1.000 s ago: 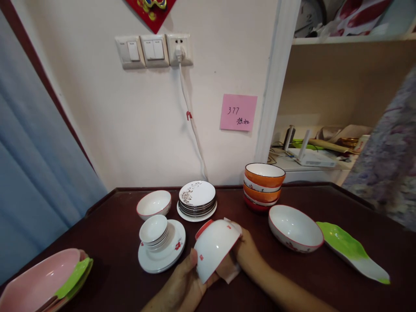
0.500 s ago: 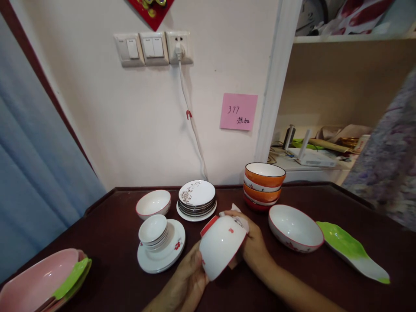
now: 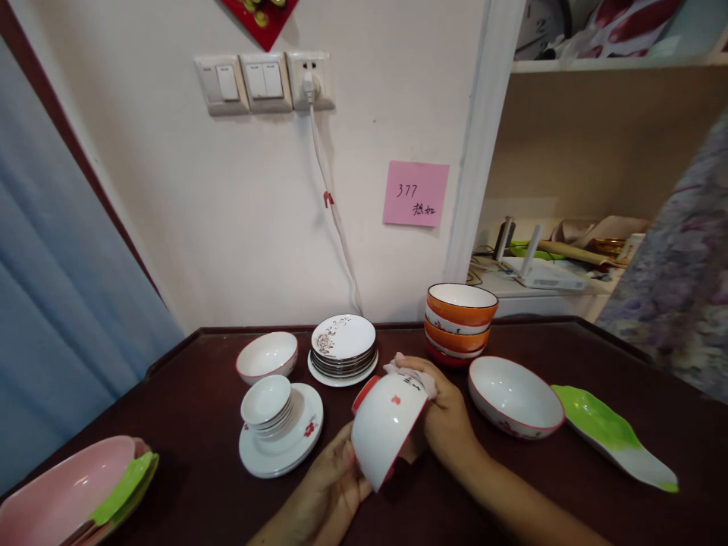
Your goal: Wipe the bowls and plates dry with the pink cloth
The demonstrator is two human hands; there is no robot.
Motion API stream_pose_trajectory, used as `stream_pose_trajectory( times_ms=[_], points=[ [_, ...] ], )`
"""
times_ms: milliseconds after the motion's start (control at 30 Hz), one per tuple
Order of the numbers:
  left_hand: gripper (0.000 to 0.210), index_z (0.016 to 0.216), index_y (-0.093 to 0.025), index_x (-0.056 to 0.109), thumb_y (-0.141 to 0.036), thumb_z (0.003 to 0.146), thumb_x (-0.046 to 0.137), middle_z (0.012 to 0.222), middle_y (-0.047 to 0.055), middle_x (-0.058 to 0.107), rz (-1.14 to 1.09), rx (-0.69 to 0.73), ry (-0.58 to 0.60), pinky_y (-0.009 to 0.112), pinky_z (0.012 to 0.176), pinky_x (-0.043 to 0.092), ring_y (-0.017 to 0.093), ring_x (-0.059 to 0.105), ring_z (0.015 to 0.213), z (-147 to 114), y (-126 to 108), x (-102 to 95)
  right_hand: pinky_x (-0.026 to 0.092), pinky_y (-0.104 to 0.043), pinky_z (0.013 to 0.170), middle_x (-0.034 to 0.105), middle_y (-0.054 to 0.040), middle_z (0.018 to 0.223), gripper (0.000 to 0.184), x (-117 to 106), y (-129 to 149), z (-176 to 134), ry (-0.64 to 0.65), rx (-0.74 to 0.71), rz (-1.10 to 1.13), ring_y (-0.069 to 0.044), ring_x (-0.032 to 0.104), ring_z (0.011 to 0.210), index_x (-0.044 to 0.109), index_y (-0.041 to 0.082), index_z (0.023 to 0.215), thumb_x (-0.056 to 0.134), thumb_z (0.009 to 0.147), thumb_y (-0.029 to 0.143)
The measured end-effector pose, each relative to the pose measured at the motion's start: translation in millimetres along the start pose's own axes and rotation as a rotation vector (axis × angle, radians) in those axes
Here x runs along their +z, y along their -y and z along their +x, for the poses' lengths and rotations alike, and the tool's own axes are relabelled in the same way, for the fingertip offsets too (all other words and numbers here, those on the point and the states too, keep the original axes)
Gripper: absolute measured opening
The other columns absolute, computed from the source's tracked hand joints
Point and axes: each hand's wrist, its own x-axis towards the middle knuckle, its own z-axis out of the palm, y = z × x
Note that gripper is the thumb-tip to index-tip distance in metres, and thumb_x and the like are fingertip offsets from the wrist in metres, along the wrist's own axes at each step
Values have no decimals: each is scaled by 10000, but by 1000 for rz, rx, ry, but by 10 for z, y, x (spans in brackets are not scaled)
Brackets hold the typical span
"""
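A white bowl (image 3: 387, 432) with a red foot and small red prints is held tilted on its side above the table, its underside facing left and up. My left hand (image 3: 335, 474) grips its lower left rim, thumb on the outside. In my right hand (image 3: 447, 409) a pale pinkish cloth (image 3: 410, 373) is bunched and pressed on the bowl's upper right side. Part of the cloth also shows below, behind the rim. The bowl's inside and some right fingers are hidden.
Left stand a white bowl (image 3: 267, 358), small bowls (image 3: 266, 402) on plates (image 3: 304, 447), and a pink dish (image 3: 73, 485). Patterned plates (image 3: 344, 337) are stacked behind. Right are stacked orange bowls (image 3: 462, 311), a wide bowl (image 3: 515, 398) and a green leaf-shaped dish (image 3: 608, 428).
The bowl has turned a little in my hands, its rim now steeper. My right hand and the cloth have shifted slightly up and left along its side.
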Motion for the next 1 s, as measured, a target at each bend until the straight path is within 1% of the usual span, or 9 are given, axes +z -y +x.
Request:
stream_pose_trajectory(
  times_ms=[67,167,267,333,467,667,767,867,1000],
  points=[
    [419,1276,-201,596,-326,876,568,1311,116,623,-6,-6,12,476,1065,342,284,544,1198,0,-5,1,503,-372,918,680,-90,1137,272,-5,-10,0,16,-54,-4,-236,639,1059,686,208,1010,591,763,143],
    [471,1258,-186,613,-386,832,623,1317,121,619,-21,-15,41,470,1063,341,300,528,1212,-2,-5,13,513,-345,898,668,-81,1137,297,-13,-9,-19,80,-133,-71,-215,647,1036,670,228,1069,558,811,132],
    [538,1225,-185,641,-462,766,680,1335,117,603,-27,-23,50,447,1068,332,311,504,1233,-4,4,26,514,-335,896,648,-84,1138,333,-12,32,-63,172,-280,-208,-211,629,1058,643,232,1132,526,840,124],
    [532,1241,-204,631,-461,777,667,1358,103,586,-29,-14,50,439,1086,306,310,462,1279,-3,10,35,515,-337,894,633,-91,1156,374,-15,77,-85,199,-388,-294,-212,609,1085,614,230,1177,501,844,102],
    [535,1309,-242,570,-438,814,633,1394,93,552,3,30,73,450,1122,244,300,402,1338,7,9,52,524,-361,876,630,-109,1169,396,-58,190,-63,162,-562,-465,-223,605,1080,581,210,1212,492,845,92],
    [661,1332,-236,543,-485,741,704,1398,103,533,57,1,127,479,1117,246,326,351,1368,15,3,69,533,-400,790,679,-153,1112,306,-66,367,-59,132,-847,-739,-259,627,1018,609,134,1170,496,888,92],
    [643,1276,-195,592,-479,716,732,1353,104,562,45,31,129,459,1105,275,334,357,1356,-10,12,47,532,-407,807,703,-137,1098,242,-1,451,-137,220,-991,-810,-263,638,1008,649,119,1105,495,919,131],
    [500,1177,-211,648,-423,733,736,1293,86,603,8,38,89,431,1057,351,322,440,1293,-50,23,-1,528,-423,839,717,-115,1099,249,71,526,-220,312,-1121,-850,-265,648,1006,681,127,1048,459,936,143],
    [377,1192,-202,591,-357,849,623,1256,95,598,-17,30,69,447,919,487,260,583,1103,-52,42,-23,532,-422,828,720,-117,1096,263,118,560,-252,315,-1139,-883,-269,658,980,686,113,1039,449,926,124]
  ],
)
